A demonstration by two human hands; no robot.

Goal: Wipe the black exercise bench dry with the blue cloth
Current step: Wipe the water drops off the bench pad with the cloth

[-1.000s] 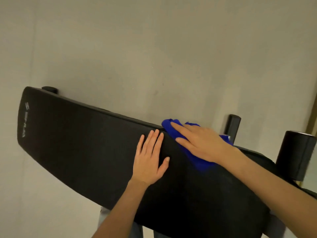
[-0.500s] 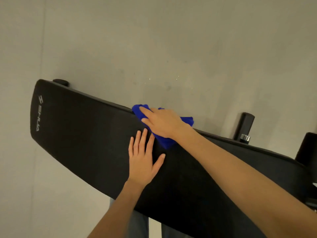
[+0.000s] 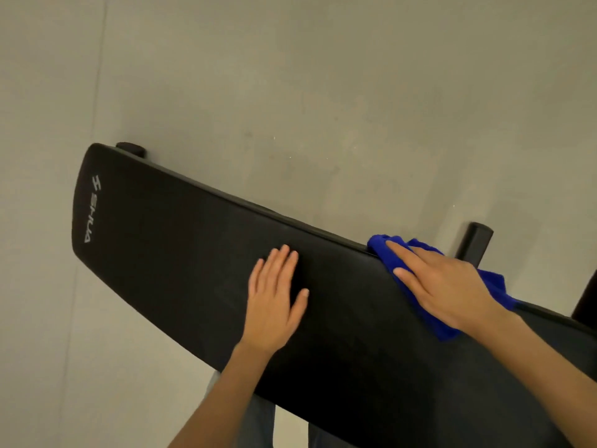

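Blue cloth (image 3: 400, 253) under flat right hand (image 3: 442, 286) at black bench (image 3: 168, 240) far edge, left hand (image 3: 274, 302) spread open

Changes I log since half a second ago:

Right hand (image 3: 442, 282): swept back along the far edge of the long black padded bench (image 3: 168, 240), away from the left hand (image 3: 274, 302); the two were almost touching, now well apart.

Crumpled blue microfibre cloth (image 3: 391, 253): carried under that palm toward the black upright post (image 3: 473, 244), now just beside it.

Left hand: thumb now spread slightly wider.
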